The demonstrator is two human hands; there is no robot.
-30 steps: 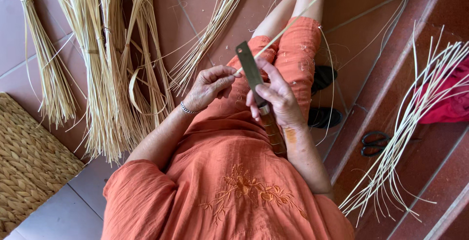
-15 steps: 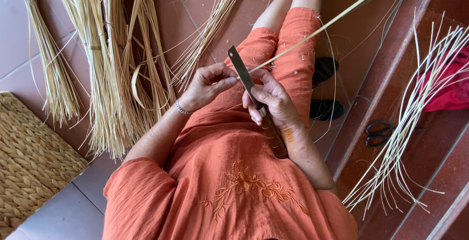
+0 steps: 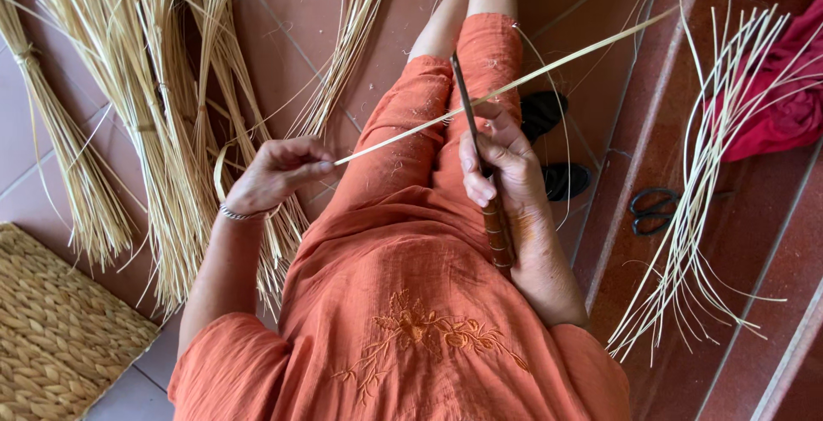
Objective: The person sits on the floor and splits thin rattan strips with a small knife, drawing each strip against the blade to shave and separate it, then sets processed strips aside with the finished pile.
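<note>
My left hand [image 3: 279, 172] pinches the near end of a long pale reed strip [image 3: 549, 68] that runs up and to the right across my lap. My right hand [image 3: 501, 159] grips a long knife [image 3: 470, 121] with a wrapped wooden handle lying along my forearm. The dark blade stands nearly edge-on and crosses the strip just above my right thumb. I sit in orange clothes [image 3: 411, 301] with my knees pointing away.
Bundles of straw-coloured reeds [image 3: 163, 129] lie on the tiled floor at left, beside a woven mat [image 3: 51, 335]. Loose split strips [image 3: 703, 189], black scissors [image 3: 653, 211] and a red cloth [image 3: 789, 95] lie on the steps at right. Dark sandals [image 3: 549, 142] sit by my legs.
My left hand has moved left, away from the right, drawing the strip across the blade. The knife has turned more upright and edge-on.
</note>
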